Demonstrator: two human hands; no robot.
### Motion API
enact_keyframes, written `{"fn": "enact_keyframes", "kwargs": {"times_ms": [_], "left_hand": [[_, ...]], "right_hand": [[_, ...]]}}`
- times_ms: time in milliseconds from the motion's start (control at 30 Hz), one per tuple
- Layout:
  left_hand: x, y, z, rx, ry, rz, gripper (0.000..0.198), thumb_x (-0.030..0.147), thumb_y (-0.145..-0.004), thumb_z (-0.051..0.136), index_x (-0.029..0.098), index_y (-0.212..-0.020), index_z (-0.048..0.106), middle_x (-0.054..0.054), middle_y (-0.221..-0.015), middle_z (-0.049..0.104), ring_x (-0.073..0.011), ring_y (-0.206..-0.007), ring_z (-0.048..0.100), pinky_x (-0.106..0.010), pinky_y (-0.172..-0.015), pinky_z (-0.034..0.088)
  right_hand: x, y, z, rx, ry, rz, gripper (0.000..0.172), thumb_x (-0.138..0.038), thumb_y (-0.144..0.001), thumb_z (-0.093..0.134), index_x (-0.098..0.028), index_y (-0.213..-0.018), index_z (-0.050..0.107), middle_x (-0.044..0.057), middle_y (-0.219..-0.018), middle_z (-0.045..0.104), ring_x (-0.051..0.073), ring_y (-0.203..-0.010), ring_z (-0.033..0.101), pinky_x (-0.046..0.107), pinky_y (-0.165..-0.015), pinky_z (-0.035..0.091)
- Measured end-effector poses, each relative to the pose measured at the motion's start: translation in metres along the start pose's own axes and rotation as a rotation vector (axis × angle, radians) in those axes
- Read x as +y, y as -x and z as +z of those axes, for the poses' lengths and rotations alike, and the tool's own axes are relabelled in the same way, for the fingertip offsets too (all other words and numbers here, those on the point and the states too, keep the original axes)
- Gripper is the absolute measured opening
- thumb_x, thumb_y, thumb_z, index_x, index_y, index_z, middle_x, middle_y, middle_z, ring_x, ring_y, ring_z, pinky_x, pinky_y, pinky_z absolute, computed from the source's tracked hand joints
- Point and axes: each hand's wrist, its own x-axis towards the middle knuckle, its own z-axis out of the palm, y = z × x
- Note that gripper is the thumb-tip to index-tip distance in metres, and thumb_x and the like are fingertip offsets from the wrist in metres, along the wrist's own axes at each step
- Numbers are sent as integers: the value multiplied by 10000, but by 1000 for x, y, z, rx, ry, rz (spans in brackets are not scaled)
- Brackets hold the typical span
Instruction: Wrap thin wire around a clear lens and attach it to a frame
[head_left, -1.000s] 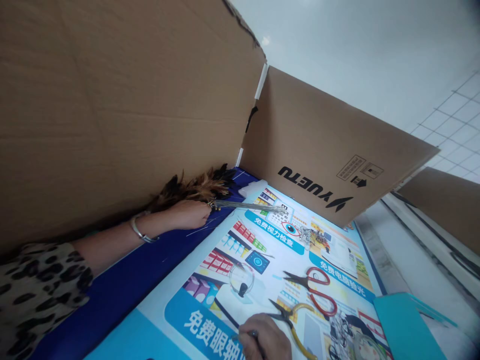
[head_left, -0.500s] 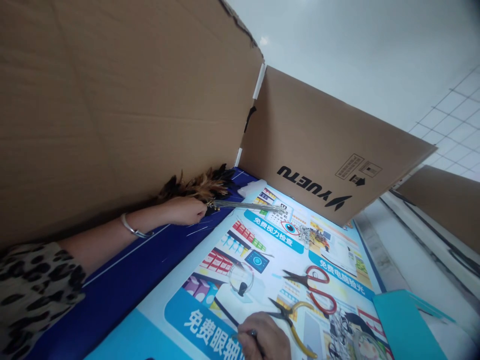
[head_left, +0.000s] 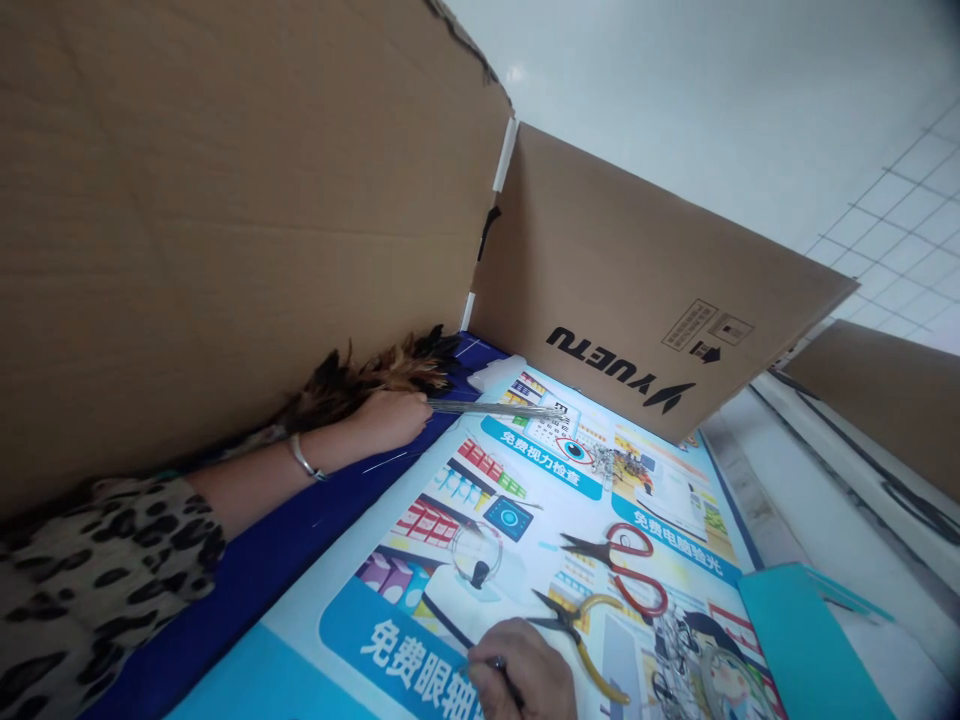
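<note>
My left hand (head_left: 394, 420), with a silver bangle at the wrist, is closed around the near end of a bundle of thin metal wires (head_left: 499, 409). The wires point right, over the printed sheet. Brown and black feathers (head_left: 390, 365) lie just behind this hand, against the cardboard. At the bottom, my right hand (head_left: 525, 672) is closed with a small dark object (head_left: 504, 672) between its fingers; its kind does not show. Yellow-handled pliers (head_left: 581, 630) lie beside the right hand. Beyond them are red-handled scissors (head_left: 626, 560).
Tall cardboard panels (head_left: 637, 260) stand at the left and back. A clear round dish (head_left: 477, 555) is on the printed sheet (head_left: 300, 650). Small metallic pieces (head_left: 675, 650) lie right of the pliers. A teal box (head_left: 802, 640) is at the right edge.
My left hand has moved right, toward the wires, covering their near end. My right hand has hardly moved. The whole view has shifted slightly.
</note>
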Motion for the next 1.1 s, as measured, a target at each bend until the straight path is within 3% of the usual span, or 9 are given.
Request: {"fn": "enact_keyframes", "kwargs": {"times_ms": [100, 267, 467, 667, 733, 867, 933, 1000, 1100], "left_hand": [[-1, -4, 1, -17, -2, -19, 240, 213, -1007, 558, 129, -970, 780, -172, -1108, 774, -300, -1042, 734, -388, -883, 556], [-5, -12, 6, -47, 33, -58, 270, 402, -1022, 678, 151, -1116, 711, -69, -1117, 744, -226, -993, 716, -453, -914, 598], [-10, -11, 4, 61, 224, 1, 117, 183, -899, 641, 183, -803, 708, -75, -953, 737, -251, -928, 702, -348, -839, 528], [0, -1, -18, 165, 602, 90, 175, 356, -873, 555, 206, -824, 629, -37, -870, 660, -214, -822, 622, -302, -739, 482], [16, 8, -21, 115, 764, 128, 234, 429, -893, 525, 211, -834, 587, -17, -812, 644, -191, -743, 603, -281, -666, 476], [62, 42, -21, -79, 1043, 199, 294, 493, -981, 443, 222, -884, 504, -12, -792, 664, -139, -594, 542, -235, -519, 410], [84, 62, -21, -191, 1152, 240, 329, 527, -983, 487, 224, -854, 480, 19, -729, 608, -105, -536, 466, -217, -501, 376], [102, 81, -22, -386, 1350, 267, 327, 518, -966, 588, 214, -872, 511, 43, -709, 568, -87, -531, 411, -202, -498, 337], [119, 103, -21, -531, 1486, 230, 285, 465, -917, 696, 207, -965, 584, 50, -742, 576, -92, -580, 457, -191, -518, 356]], "right_hand": [[0, -1, -1, -18, -33, -7, 323, -430, -1075, 551, -231, -916, 750, 46, -758, 728, 167, -652, 696, 235, -617, 574], [-1, -3, -1, -41, -49, -20, 313, -430, -1076, 548, -233, -935, 747, 48, -766, 734, 172, -661, 703, 239, -624, 580], [5, 0, -2, -45, -50, -59, 201, -321, -1056, 583, -226, -966, 736, 47, -789, 738, 171, -695, 714, 235, -651, 576], [2, -4, 0, -11, -50, -68, 268, -384, -1072, 562, -222, -934, 725, 36, -757, 721, 149, -657, 695, 212, -615, 544], [-5, -8, -2, 62, -51, -83, 340, -424, -1091, 525, -223, -896, 716, 27, -719, 703, 138, -619, 675, 204, -586, 523], [-19, -16, -10, -40, -13, -80, 291, -339, -1095, 539, -203, -917, 724, 46, -765, 742, 147, -685, 707, 206, -645, 547], [-23, -17, -14, -65, -13, -40, 288, -319, -1089, 557, -196, -890, 725, 45, -756, 742, 148, -697, 713, 208, -671, 556], [-23, -17, -15, -91, -15, -7, 286, -322, -1086, 568, -192, -894, 734, 54, -785, 761, 154, -730, 731, 214, -700, 571], [-20, -16, -15, -96, -33, 12, 252, -330, -1073, 600, -195, -913, 741, 56, -820, 783, 157, -763, 748, 218, -726, 590]]}}
